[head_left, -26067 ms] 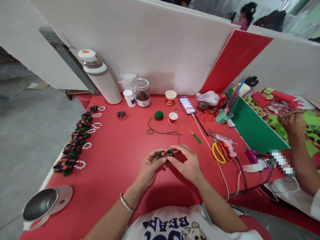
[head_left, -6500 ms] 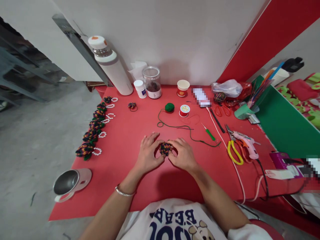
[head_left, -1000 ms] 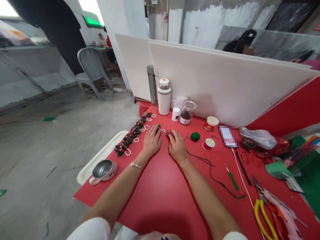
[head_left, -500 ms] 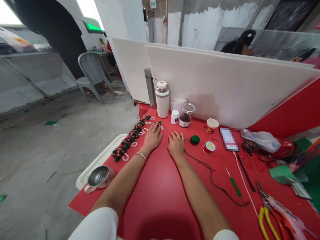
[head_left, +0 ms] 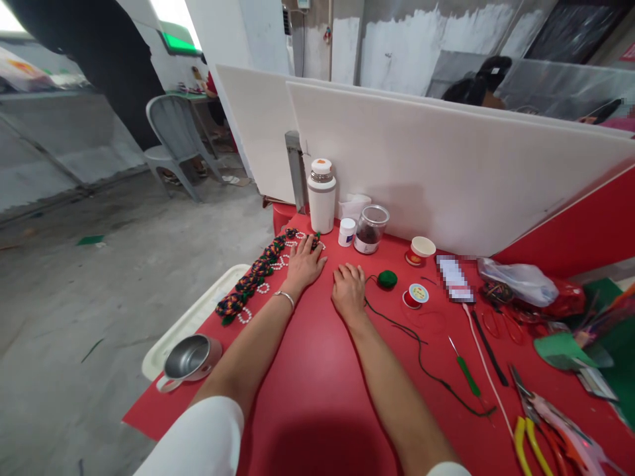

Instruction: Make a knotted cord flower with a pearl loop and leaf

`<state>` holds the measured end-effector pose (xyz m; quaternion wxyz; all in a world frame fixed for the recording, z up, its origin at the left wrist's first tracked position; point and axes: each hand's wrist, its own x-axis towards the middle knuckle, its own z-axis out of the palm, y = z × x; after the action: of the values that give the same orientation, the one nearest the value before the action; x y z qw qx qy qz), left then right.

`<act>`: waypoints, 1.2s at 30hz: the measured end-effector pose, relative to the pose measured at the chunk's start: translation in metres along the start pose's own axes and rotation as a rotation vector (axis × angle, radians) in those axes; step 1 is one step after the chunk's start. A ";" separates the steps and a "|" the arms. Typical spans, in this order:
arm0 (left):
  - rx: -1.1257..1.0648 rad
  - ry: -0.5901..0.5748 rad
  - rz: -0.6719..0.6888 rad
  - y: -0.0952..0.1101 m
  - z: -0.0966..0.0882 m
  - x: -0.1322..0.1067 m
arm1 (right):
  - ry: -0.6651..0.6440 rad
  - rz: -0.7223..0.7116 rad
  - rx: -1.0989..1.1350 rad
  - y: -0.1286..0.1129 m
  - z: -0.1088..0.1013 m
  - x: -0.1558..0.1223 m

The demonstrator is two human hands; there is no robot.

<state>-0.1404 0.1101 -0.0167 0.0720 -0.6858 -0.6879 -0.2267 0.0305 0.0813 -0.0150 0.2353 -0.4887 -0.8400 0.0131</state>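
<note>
My left hand (head_left: 305, 263) lies flat on the red table (head_left: 307, 383) with its fingers spread. Its fingertips rest on a dark multicoloured yarn flower with a pearl ring (head_left: 314, 240) at the far end of a row of such flowers (head_left: 251, 284). My right hand (head_left: 348, 288) lies palm down on the table just right of it, fingers loosely stretched, with nothing visible in it. A green yarn ball (head_left: 386, 279) sits close to the right hand, and its strand (head_left: 421, 350) trails toward me.
A white flask (head_left: 321, 195), small white bottle (head_left: 347, 231), glass jar (head_left: 371, 229) and paper cup (head_left: 420, 250) stand along the white partition. A red thread spool (head_left: 414, 295), green-handled hook (head_left: 466, 373), yellow pliers (head_left: 526, 443) and glue gun (head_left: 560, 423) lie right. A steel mug (head_left: 186, 360) sits near left.
My left hand has slid forward onto the flower at the far end of the row. My right hand has stayed flat on the table, a little nearer to me.
</note>
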 end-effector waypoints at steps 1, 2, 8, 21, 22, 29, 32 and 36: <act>0.003 0.002 0.000 0.001 -0.001 0.001 | -0.004 0.004 0.001 0.000 -0.001 0.000; 0.007 0.004 0.004 0.002 -0.002 0.001 | -0.009 0.006 0.002 0.000 -0.001 0.000; 0.041 -0.018 0.055 0.018 -0.006 -0.010 | 0.009 -0.046 0.034 -0.002 -0.004 -0.001; 0.021 -0.071 -0.025 0.028 -0.006 -0.012 | 0.022 -0.059 0.038 -0.001 -0.003 0.000; 0.008 -0.064 -0.047 0.028 -0.006 -0.012 | 0.020 -0.058 0.037 -0.001 -0.004 0.000; -0.009 -0.056 -0.052 0.031 -0.007 -0.024 | 0.025 -0.060 0.044 -0.001 -0.005 0.000; -0.011 -0.072 -0.035 0.035 -0.009 -0.028 | 0.034 -0.057 0.039 -0.001 -0.004 -0.001; 0.012 -0.038 -0.046 0.036 -0.010 -0.028 | 0.032 -0.057 0.030 -0.001 -0.005 -0.002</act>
<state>-0.1061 0.0791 -0.0121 0.0576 -0.6735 -0.7061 -0.2109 0.0322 0.0784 -0.0111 0.2565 -0.4611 -0.8494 0.0111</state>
